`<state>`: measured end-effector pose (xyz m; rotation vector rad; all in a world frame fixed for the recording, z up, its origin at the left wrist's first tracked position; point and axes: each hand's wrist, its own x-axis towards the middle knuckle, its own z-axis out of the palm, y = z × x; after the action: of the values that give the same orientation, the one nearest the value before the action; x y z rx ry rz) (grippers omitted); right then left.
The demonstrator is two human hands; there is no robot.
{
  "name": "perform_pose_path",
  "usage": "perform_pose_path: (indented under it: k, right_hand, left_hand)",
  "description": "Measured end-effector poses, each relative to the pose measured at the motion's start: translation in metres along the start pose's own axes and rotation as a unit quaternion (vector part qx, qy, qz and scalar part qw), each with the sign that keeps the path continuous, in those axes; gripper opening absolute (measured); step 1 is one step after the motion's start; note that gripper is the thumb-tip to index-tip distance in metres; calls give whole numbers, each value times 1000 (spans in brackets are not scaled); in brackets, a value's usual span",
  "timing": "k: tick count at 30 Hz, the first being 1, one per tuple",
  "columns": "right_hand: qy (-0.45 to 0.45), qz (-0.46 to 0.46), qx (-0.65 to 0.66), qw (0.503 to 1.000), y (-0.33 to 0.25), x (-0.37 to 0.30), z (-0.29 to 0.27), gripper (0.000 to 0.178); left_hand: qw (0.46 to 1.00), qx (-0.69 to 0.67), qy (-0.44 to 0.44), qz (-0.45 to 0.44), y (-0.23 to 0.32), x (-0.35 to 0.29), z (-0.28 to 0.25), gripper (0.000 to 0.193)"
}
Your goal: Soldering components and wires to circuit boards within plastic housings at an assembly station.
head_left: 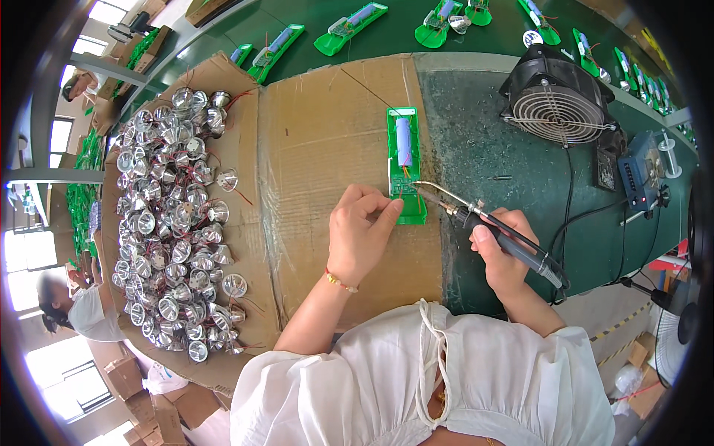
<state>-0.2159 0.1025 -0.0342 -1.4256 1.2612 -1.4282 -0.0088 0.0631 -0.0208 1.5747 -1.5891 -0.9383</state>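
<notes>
A green plastic housing (pixel 411 214) lies upright in front of me on brown cardboard. It carries a blue-purple battery cell (pixel 404 143) and, below that, a small circuit board (pixel 402 186) with thin wires. My left hand (pixel 362 229) rests at the housing's left edge, thumb and fingers pinched together beside the board; a thin reddish wire shows near the thumb tip, but what is between the fingers is too small to make out. My right hand (pixel 506 249) grips a soldering iron (pixel 502 236) with a thin metal tube alongside. Its tip reaches the board's right side.
Many silver reflector cups (pixel 178 223) with red wires fill a cardboard tray at left. A black fan (pixel 558 104) and a blue soldering station (pixel 641 172) stand at right, with cables beside them. Several green housings (pixel 349 28) lie along the far side. Other people sit at far left.
</notes>
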Motion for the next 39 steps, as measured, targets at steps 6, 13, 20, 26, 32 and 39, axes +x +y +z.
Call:
perform_pose_path:
  k: [6, 13, 20, 26, 32, 39]
  right_hand:
    - [4, 25, 12, 1000, -3, 2, 4, 15]
    - [-6, 56, 8, 998, 2, -1, 3, 15]
    - [-4, 29, -12, 1000, 2, -3, 3, 16]
    - [32, 57, 37, 997, -1, -6, 6, 17]
    - [68, 69, 105, 990, -5, -4, 1, 19]
    - [64, 87, 99, 989, -4, -7, -2, 19]
  left_hand:
    - [1000, 1, -10, 28, -1, 1, 2, 12]
    - [999, 31, -8, 30, 0, 4, 3, 11]
    - [999, 19, -8, 28, -2, 4, 4, 12]
    - [1000, 16, -6, 26, -1, 5, 6, 13]
    - [999, 28, -2, 24, -3, 5, 5, 15]
    - [999, 36, -13, 19, 0, 6, 4, 16]
